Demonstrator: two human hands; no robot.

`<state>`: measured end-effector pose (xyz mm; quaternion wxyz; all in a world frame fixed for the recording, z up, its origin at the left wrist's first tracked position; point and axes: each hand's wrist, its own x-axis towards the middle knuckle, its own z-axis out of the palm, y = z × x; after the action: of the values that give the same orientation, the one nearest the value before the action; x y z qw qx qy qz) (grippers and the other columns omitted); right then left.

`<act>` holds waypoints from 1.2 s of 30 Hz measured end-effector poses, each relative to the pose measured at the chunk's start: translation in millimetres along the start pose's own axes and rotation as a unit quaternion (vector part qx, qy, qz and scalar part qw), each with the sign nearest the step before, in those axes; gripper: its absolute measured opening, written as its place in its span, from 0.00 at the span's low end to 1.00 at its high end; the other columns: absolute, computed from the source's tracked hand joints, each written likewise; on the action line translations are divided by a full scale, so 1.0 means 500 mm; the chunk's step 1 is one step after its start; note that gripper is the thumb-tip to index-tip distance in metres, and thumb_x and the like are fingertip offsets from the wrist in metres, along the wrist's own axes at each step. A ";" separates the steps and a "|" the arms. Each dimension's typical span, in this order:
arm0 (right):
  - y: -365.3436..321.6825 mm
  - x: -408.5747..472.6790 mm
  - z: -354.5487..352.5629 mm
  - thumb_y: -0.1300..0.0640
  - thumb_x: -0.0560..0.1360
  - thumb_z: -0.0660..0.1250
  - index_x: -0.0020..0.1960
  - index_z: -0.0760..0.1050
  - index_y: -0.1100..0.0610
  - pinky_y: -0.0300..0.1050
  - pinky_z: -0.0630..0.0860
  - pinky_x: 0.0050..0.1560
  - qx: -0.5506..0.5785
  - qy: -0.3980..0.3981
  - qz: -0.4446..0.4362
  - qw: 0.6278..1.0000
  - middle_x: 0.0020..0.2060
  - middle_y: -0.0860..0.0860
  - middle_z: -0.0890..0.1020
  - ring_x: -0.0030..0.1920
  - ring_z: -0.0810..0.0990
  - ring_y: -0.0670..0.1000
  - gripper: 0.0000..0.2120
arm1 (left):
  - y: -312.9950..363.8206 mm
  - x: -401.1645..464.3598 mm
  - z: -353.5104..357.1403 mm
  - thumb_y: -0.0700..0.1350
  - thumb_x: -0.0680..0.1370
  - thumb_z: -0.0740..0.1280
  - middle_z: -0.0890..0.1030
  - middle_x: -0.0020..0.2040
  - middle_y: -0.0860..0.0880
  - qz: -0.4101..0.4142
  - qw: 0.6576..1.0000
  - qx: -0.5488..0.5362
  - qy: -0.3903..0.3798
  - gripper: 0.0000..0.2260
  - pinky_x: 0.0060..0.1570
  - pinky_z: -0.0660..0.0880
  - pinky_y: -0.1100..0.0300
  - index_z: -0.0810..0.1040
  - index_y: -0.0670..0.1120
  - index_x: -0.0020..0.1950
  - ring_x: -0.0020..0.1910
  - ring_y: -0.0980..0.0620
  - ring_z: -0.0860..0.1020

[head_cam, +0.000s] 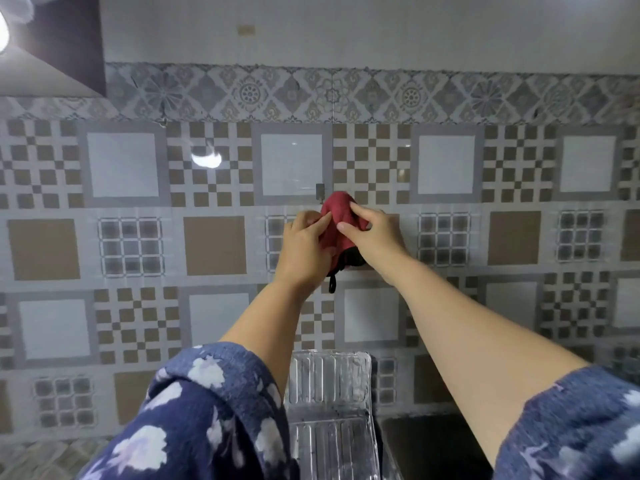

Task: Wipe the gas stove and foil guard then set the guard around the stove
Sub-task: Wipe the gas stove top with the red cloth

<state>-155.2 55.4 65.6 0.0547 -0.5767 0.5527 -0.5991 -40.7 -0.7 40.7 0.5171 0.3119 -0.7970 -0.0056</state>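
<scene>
A red cloth hangs against the tiled wall, just below a small metal hook. My left hand grips the cloth's left side and my right hand pinches its right side. A dark loop dangles under the cloth. The shiny ribbed foil guard stands upright at the bottom centre, between my forearms. The stove itself is out of view; only a dark surface shows at the lower right.
The patterned tile wall fills most of the view. A dark cabinet corner and a bright lamp sit at the upper left. My blue flowered sleeves cover the bottom corners.
</scene>
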 end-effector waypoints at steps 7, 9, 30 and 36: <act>-0.006 -0.219 -0.167 0.63 0.74 0.69 0.69 0.71 0.53 0.34 0.68 0.56 -0.003 -0.021 0.057 0.998 0.63 0.50 0.77 0.58 0.73 0.43 0.24 | 0.199 -0.207 -0.017 0.29 0.70 0.71 0.72 0.61 0.46 -0.058 0.984 -0.161 -0.042 0.28 0.46 0.67 0.84 0.72 0.40 0.69 0.55 0.54 0.73; 0.004 -0.287 -0.208 0.62 0.75 0.67 0.69 0.70 0.53 0.34 0.69 0.55 0.012 -0.040 0.073 0.996 0.62 0.49 0.77 0.59 0.74 0.43 0.23 | 0.257 -0.274 -0.007 0.30 0.70 0.72 0.72 0.59 0.48 -0.087 0.980 -0.178 -0.038 0.28 0.44 0.65 0.86 0.72 0.41 0.69 0.53 0.58 0.71; 0.150 -0.783 -0.400 0.51 0.76 0.64 0.64 0.76 0.50 0.46 0.67 0.65 -0.273 -0.226 0.196 0.914 0.65 0.52 0.75 0.66 0.71 0.55 0.17 | 0.435 -0.779 -0.015 0.52 0.75 0.69 0.73 0.65 0.48 -0.179 0.929 0.013 -0.323 0.21 0.66 0.68 0.52 0.73 0.50 0.67 0.66 0.48 0.69; 0.160 -0.810 -0.378 0.43 0.80 0.54 0.72 0.64 0.43 0.52 0.52 0.75 -0.317 -0.350 0.028 0.881 0.76 0.49 0.59 0.76 0.55 0.50 0.21 | 0.385 -0.802 -0.005 0.66 0.77 0.55 0.49 0.79 0.53 -0.185 0.889 0.094 -0.409 0.37 0.74 0.49 0.38 0.49 0.49 0.79 0.78 0.53 0.47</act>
<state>-209.8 422.8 -195.3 0.0756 -0.7199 0.6736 -0.1492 -24.7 356.9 -223.5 0.1033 0.4708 -0.8627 -0.1530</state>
